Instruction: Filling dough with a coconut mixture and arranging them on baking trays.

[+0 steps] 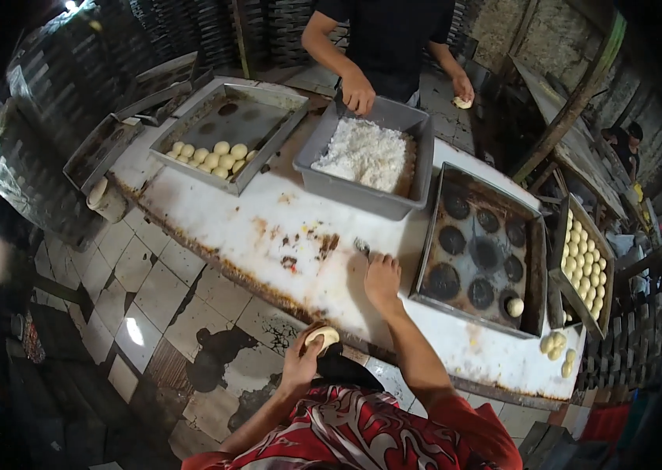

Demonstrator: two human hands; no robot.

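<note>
My left hand [302, 359] is near the table's front edge, fingers wrapped round a pale, flattened round of dough [321, 338]. My right hand [382, 280] reaches over the white tabletop [260, 251] with its fingers curled. At its fingertips shows the small metal bowl of what looks like a spoon [361, 246]; the handle is hidden by the hand. Brown, red and yellow scraps [299, 247] of food lie on the tabletop left of it. Beyond stands a grey plastic tub [370, 200] holding white, crumbly filling [366, 157].
A metal tray [268, 117] with several dough balls [217, 157] stands at far left. Right of my arm lies a dark-ringed tray [468, 243] with one ball [515, 306]; a fuller tray [583, 266] is beyond. A co-worker's hands [358, 92] are at the tub and holding dough [462, 102].
</note>
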